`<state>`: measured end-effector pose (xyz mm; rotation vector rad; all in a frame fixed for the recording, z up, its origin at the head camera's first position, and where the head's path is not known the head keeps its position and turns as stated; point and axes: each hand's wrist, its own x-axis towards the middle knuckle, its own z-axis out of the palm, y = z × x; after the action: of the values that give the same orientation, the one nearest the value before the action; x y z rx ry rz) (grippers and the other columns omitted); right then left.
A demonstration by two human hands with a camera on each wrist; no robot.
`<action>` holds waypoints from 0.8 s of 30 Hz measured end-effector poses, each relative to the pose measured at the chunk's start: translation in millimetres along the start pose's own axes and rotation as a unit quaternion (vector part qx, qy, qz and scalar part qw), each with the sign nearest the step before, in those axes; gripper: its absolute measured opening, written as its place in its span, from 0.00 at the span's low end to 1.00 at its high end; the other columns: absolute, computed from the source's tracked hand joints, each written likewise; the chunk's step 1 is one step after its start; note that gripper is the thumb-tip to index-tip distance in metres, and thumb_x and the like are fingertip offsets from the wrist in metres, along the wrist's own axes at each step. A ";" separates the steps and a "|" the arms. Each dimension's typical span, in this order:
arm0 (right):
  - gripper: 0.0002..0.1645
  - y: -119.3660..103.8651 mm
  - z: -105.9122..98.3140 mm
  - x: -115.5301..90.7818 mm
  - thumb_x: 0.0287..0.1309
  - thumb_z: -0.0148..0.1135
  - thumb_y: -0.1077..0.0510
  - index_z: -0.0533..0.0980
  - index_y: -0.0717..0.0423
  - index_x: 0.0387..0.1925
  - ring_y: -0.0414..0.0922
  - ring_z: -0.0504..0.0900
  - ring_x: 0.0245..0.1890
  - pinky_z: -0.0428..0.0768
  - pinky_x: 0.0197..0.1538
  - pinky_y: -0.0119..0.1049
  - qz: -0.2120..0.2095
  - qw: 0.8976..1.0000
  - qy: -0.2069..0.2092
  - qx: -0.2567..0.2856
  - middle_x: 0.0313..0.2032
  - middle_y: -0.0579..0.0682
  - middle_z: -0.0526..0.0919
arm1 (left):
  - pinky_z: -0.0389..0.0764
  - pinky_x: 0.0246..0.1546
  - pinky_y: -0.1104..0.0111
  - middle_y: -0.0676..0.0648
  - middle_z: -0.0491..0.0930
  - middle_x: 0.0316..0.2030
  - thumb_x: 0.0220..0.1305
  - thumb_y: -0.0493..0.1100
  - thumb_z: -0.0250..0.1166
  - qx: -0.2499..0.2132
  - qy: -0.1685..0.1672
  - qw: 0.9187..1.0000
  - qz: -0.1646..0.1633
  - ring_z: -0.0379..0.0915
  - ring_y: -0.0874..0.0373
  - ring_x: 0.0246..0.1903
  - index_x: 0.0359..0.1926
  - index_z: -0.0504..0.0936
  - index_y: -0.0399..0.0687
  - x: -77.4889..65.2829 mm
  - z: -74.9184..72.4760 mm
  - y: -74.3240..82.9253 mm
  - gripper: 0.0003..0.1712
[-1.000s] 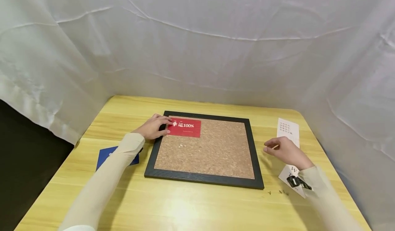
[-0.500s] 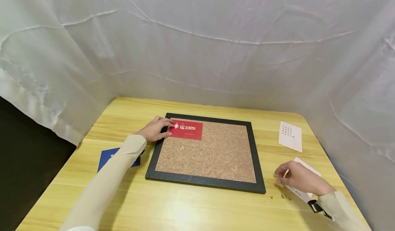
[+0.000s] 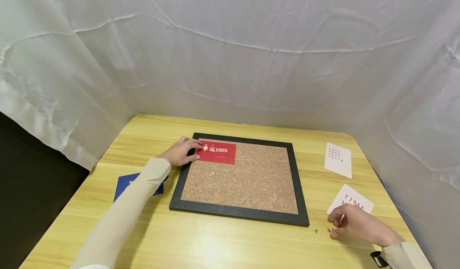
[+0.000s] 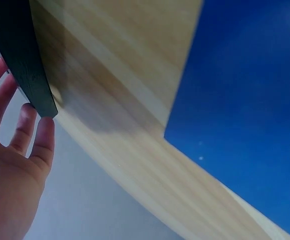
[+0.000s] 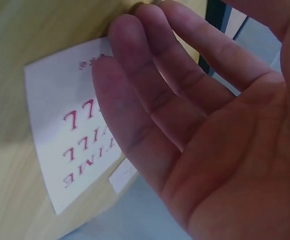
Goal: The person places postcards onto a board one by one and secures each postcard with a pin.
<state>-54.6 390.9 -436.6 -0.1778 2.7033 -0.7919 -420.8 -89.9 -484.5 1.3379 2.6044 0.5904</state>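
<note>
In the head view, my left hand (image 3: 178, 151) rests over the left side of the corkboard (image 3: 248, 185), its fingertips on the left end of a red card (image 3: 220, 156) with white lettering. The card lies in the board's far left corner. The left wrist view shows my fingertips against the black frame (image 4: 27, 60). Over on the right, my right hand (image 3: 363, 224) reaches down with fingers slightly bent and thumb apart. Its fingertips are right at some tiny brownish, pin-like pieces (image 3: 329, 230) on the table. Beneath the hand lies a white card (image 5: 50, 105) with red "TIME" lettering, partly covered.
Another white printed card (image 3: 338, 160) lies farther back on the right. A blue card (image 3: 125, 184) sits under my left forearm. Small whitish specks (image 3: 214, 174) show on the cork. Pale cloth (image 3: 233, 61) hangs behind the wooden table (image 3: 172, 241).
My right hand has come down toward the near right, past the white cards to the tiny pieces, uncovering the "TIME" lettering. The left hand stays on the red card.
</note>
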 end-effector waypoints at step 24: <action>0.09 7.0 16.5 3.2 0.57 0.73 0.65 0.82 0.49 0.26 0.24 0.71 0.26 0.72 0.29 0.26 -0.038 0.998 0.042 -0.009 0.26 0.35 0.82 | 0.67 0.69 0.41 0.39 0.67 0.75 0.75 0.47 0.63 0.012 -0.003 1.000 0.003 0.60 0.37 0.69 0.70 0.75 0.45 -0.7 1.0 0.7 0.27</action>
<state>-52.3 387.8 -454.5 -0.2574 2.7977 -0.8142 -419.6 -89.8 -485.2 1.3524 2.6122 0.5585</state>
